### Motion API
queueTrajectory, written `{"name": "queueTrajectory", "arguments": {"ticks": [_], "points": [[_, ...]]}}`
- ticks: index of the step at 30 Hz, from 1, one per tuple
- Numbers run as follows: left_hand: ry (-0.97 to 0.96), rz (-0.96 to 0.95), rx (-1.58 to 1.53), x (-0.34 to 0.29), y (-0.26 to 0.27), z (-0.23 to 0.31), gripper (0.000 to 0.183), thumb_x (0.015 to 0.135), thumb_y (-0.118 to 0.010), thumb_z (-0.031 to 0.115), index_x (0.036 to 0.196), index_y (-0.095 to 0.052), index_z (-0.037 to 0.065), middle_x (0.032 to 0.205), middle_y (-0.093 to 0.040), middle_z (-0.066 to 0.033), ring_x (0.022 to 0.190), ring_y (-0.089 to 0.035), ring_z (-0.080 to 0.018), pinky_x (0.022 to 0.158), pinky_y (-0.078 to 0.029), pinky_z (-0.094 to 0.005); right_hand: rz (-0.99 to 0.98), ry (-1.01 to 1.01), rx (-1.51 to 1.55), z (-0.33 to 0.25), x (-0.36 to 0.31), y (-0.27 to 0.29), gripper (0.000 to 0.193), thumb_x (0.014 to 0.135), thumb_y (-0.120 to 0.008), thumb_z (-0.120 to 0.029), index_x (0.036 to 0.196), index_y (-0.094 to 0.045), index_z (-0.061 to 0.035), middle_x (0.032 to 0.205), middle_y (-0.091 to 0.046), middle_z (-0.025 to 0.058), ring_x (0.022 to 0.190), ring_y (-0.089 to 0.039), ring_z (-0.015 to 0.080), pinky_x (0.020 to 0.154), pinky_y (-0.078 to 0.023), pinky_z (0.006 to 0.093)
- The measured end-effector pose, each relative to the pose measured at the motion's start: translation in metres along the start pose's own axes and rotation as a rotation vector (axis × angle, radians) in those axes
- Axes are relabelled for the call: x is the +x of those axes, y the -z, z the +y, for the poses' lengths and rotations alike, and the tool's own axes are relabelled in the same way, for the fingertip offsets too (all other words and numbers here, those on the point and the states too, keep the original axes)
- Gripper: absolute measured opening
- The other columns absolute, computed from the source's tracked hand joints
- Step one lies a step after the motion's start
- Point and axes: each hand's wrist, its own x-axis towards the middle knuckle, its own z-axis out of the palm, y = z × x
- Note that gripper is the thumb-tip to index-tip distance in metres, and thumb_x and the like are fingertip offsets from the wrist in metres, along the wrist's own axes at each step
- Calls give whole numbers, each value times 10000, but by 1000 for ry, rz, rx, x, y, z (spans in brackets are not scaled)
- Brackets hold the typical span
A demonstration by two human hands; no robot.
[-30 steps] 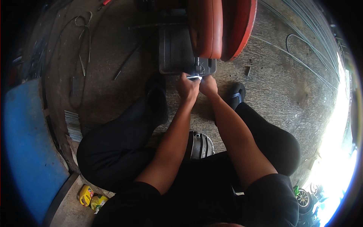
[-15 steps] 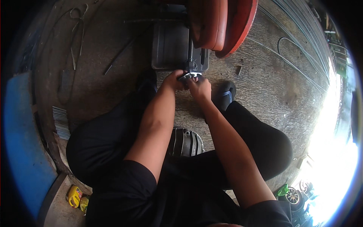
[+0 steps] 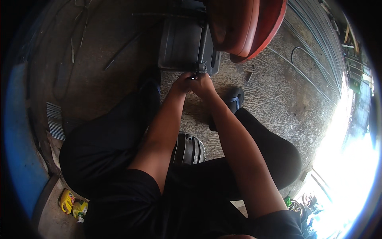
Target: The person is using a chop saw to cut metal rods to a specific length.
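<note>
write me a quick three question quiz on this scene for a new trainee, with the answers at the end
1. Multiple choice: what shows between the person's bare forearms?
a) a yellow plastic container
b) a ribbed, rounded grey metal part
c) a flat blue panel

2. True or false: the person's left grip and right grip are wide apart.

3. Fill in: in the picture, the large, rounded red object is to the ____ of the slim dark metal rod.

Key: 1. b. 2. False; they are close together. 3. Right.
</note>
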Motion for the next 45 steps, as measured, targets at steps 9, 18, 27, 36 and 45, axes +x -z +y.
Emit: {"name": "queueTrajectory", "arguments": {"ticks": [9, 18, 27, 36, 45], "points": [[730, 103, -928, 23, 8, 10, 237, 770, -557, 83, 994, -573, 8, 891, -623, -136, 712, -623, -237, 553, -499, -298, 137, -368, -266, 15, -15, 29, 420, 757, -600, -213, 1099, -567, 30, 957, -637, 277, 965, -612, 412, 834, -481, 455], [771, 419, -736, 30, -3, 21, 216, 837, -431, 155, 960, -483, -14, 760, -544, -81, 511, -526, -94, 436, -438, -221, -235, -238, -759, 1, 2, 29, 469, 760, -653, -194, 1119, -427, 7, 982, -656, 200, 961, -643, 334, 798, -513, 405], [997, 191, -550, 35, -8, 44, 252, 927, -334, 208, 945, -486, 8, 738, -541, -37, 504, -523, -62, 440, -443, -223, -184, -269, -713, 26, 0, 15, 458, 782, -632, -273, 1071, -437, 23, 926, -659, 227, 920, -649, 365, 797, -507, 430], [936, 232, -582, 30, -14, 41, 228, 926, -320, 202, 985, -459, 32, 731, -523, -41, 495, -515, -56, 442, -430, -239, -113, -345, -436, 44, 13, 14, 494, 795, -651, -428, 926, -624, 48, 922, -644, 260, 933, -629, 389, 789, -493, 463], [833, 399, -557, 27, -24, 40, 269, 916, -263, 208, 998, -425, 9, 734, -507, -52, 455, -479, -68, 422, -390, -250, -81, -438, -360, 47, 17, 7, 465, 783, -684, -430, 912, -638, 14, 960, -645, 235, 953, -621, 385, 798, -494, 450]]}}
